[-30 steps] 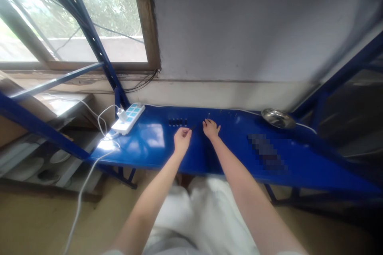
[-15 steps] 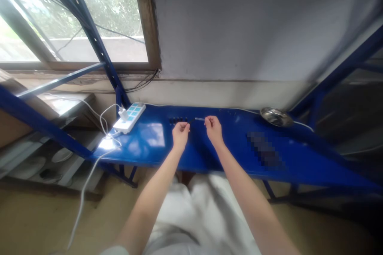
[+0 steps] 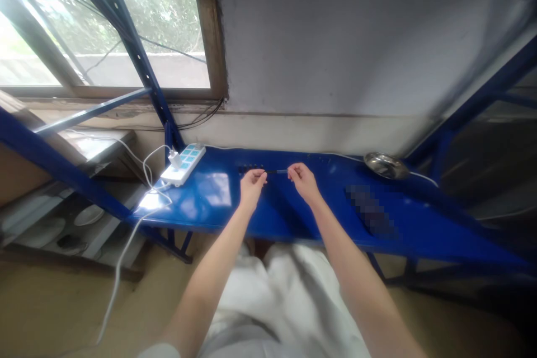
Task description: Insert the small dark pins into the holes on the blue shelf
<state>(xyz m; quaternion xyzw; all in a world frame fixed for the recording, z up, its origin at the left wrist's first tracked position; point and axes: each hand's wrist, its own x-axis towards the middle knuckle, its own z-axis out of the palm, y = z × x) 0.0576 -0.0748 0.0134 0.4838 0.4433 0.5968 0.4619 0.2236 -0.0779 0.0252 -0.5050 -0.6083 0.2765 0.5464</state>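
Observation:
Over the blue table, my two hands hold a thin pen level between them. Its left part is black and its right part is clear; the parts lie in one line and appear to meet. The fingertips of my left hand pinch the black end. My right hand pinches the clear end. Just behind my left hand, several small black pieces stand in a row on the table, partly hidden by the fingers and too small to make out.
A white power strip with a plugged-in charger lies at the left, its white cable hanging off the edge. At the back right is a shiny metal bowl. A blurred dark object lies at right. Blue frame posts rise at the side.
The clear part in my right hand has come down and left into line with the black part, and the gap between them has closed. Both hands stay pinched.

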